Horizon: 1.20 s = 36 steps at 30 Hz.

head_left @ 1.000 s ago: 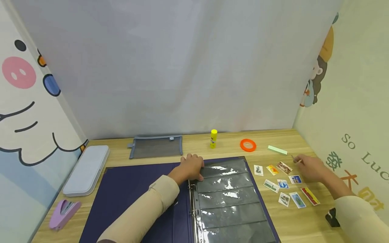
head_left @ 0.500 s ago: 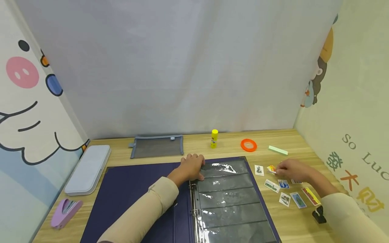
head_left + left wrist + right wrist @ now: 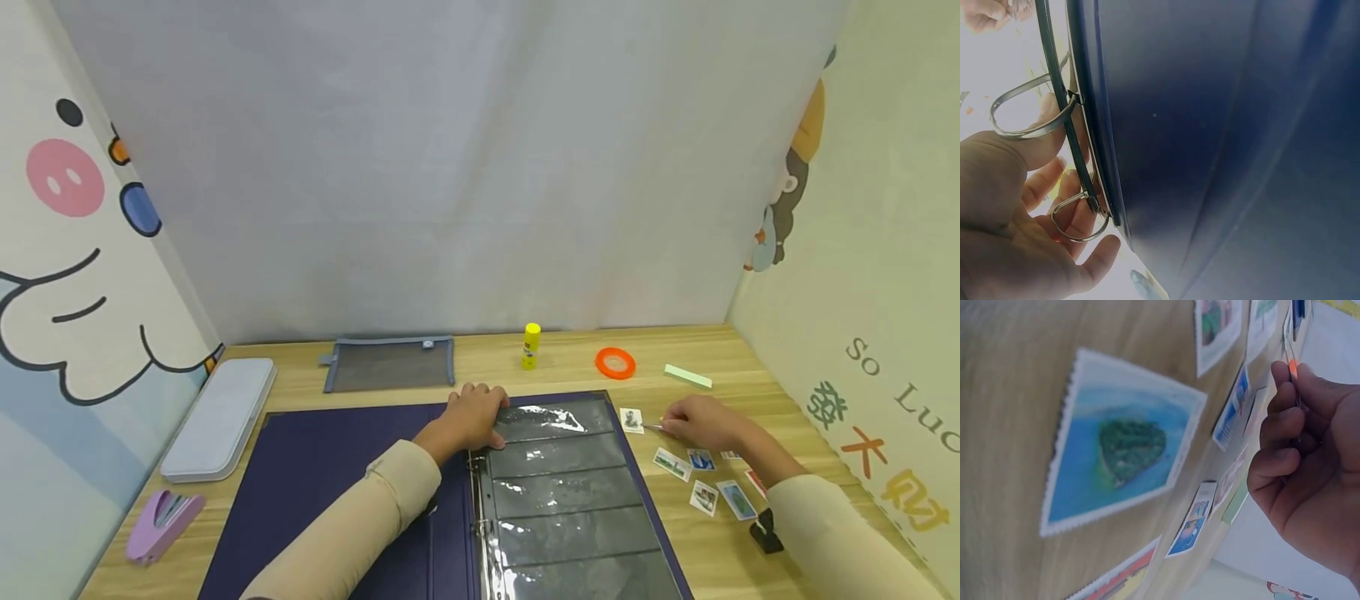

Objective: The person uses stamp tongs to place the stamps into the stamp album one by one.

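Note:
My left hand (image 3: 476, 417) rests at the top of an open navy ring binder (image 3: 337, 467), over the top corner of its black pocket page (image 3: 562, 492). In the left wrist view its loosely bent fingers lie beside the metal rings (image 3: 1032, 131). My right hand (image 3: 705, 422) pinches slim metal tweezers (image 3: 653, 427) between thumb and fingers. Their tips meet the right edge of a small portrait stamp (image 3: 631, 420), just right of the binder. Several more stamps lie near that hand, including a blue one with a green island (image 3: 1132, 447); the hand hides some.
Behind the binder are a mesh zip pouch (image 3: 393, 367), a yellow glue stick (image 3: 531, 346), a red tape roll (image 3: 615, 363) and a pale green strip (image 3: 687, 376). A white case (image 3: 217, 421) and purple stapler-like item (image 3: 161, 527) stand left; a black clip (image 3: 766, 533) lies right.
My right hand has moved left with the tweezers, across the stamps to the portrait stamp, which has shifted slightly toward the binder. My left hand has stayed in place.

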{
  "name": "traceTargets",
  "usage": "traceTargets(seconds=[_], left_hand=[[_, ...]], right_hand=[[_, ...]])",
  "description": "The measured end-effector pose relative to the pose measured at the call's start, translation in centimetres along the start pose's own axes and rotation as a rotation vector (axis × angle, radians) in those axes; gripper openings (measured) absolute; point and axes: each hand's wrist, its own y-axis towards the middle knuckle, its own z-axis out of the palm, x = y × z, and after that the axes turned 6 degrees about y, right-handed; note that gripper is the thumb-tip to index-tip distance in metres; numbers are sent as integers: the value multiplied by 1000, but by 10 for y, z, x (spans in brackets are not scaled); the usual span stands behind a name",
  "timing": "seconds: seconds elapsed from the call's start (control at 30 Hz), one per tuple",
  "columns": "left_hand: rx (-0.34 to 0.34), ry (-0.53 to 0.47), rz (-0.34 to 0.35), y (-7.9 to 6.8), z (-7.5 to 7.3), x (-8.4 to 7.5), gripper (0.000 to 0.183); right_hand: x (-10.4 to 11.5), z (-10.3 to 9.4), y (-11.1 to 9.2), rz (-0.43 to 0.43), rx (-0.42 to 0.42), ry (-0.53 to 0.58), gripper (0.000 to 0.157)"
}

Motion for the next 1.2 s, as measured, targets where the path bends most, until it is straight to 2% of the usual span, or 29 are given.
traceTargets(seconds=[0.2,0.37,0.63,0.73,0.97,1.2], left_hand=[[-1,18,-3,-1,-1,2,59],[8,27,-4,-1,-2,6,58],[-1,21,2,0,-1,10,58],[-7,12,15,-1,0,9,57],[-35,5,31,-3,0,6,55],[-55,16,57,-4,4,6,55]], right_hand=[[2,-1,5,-9,-56,-22,18],[9,-7,13,-45,-136,-83,16],[49,-9,57,-173,-174,-172,16],[65,-5,76,-226,-182,-243,16],[98,9,115,-317,-127,-393,15],[116,29,134,-532,-32,-545,16]])
